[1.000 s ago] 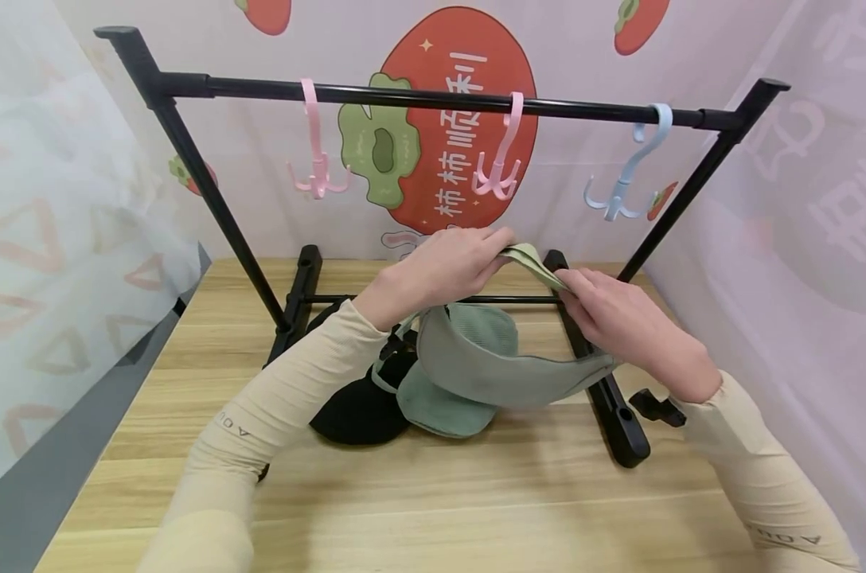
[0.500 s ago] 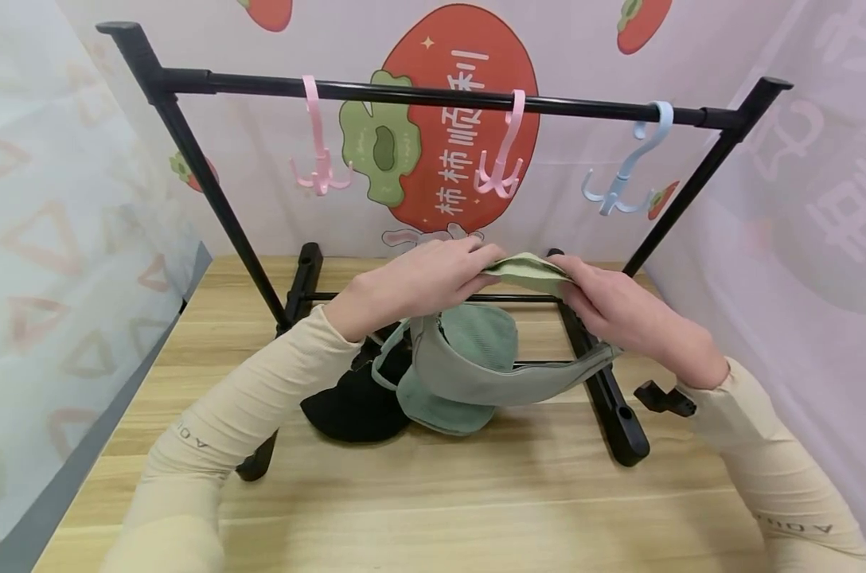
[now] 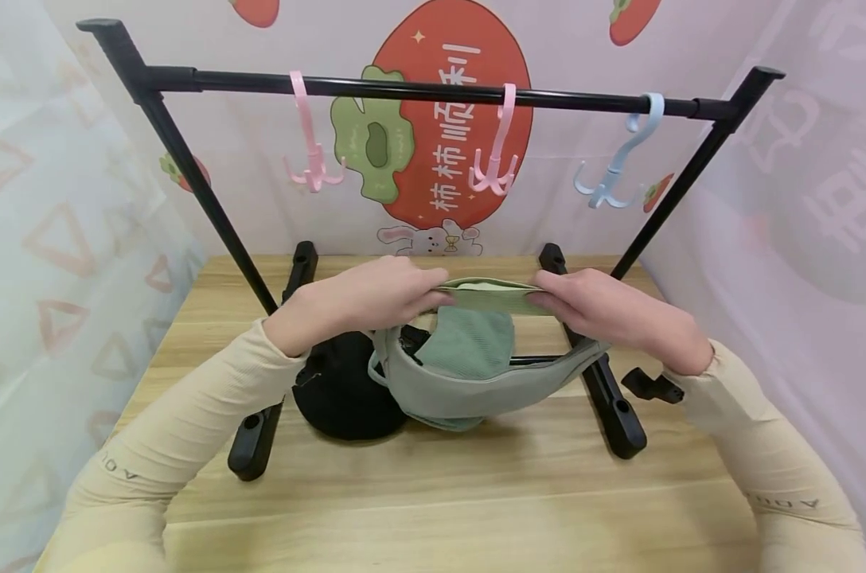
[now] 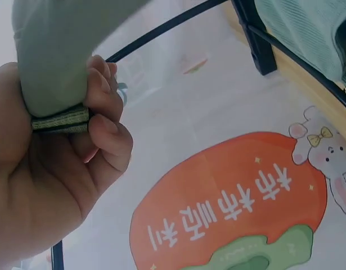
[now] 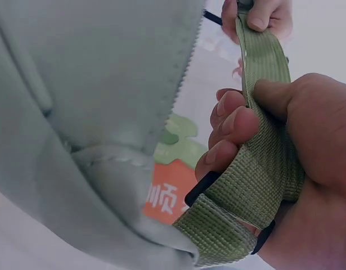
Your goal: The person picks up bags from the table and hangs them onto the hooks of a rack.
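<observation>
Left hand and right hand each have fingers curled round the olive-green woven strap, gripped at two spaced points, presumably so that the stretch between them lies nearly level and straight. The soft grey-green zippered waist bag hangs below in a slack curve, its weight apparently borne by the strap, above the pale wooden table; contact with the ribbed mint-green cap or black fabric cap unclear.
</observation>
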Demonstrator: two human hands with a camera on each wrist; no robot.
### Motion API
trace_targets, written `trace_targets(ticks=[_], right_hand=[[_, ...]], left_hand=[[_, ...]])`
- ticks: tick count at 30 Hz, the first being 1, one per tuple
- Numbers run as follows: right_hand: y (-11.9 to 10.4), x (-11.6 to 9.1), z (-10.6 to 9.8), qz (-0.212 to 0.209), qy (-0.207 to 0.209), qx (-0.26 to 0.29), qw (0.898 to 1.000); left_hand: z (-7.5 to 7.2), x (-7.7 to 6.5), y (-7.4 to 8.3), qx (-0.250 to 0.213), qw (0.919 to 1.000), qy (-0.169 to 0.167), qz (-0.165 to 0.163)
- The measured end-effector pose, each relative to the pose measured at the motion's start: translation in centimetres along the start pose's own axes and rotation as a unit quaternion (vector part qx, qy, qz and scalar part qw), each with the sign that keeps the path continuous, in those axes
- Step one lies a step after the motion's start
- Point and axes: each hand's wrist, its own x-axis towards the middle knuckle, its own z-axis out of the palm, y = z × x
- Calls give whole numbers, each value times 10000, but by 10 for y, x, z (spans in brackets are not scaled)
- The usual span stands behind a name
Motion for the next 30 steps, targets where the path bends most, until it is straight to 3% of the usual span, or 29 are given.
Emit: trace_targets(ticks=[7,12,18,23,27,30], right_hand=[[-12,8,-7,-31,-199,-9,9998],[-21,10,-17,-17,-229,-170,9996],[-31,14,-33,-212,93,-548,9982],[-34,19,-44,-446,394,-690,9958],[-32,22,-56,-661,802,-744,9918],[-29,22,-64,-642,1074,-829,9887]], left_hand=[[-11,-22,2,-169,9998,-117,13],[-21,-34,14,412,9990,113,-118],[-34,-44,23,1055,9927,563,-186],[-41,-45,22,1488,9816,1196,-95],[-45,-39,21,1723,9641,2021,22],[-47,-29,21,1725,9544,2436,-64]])
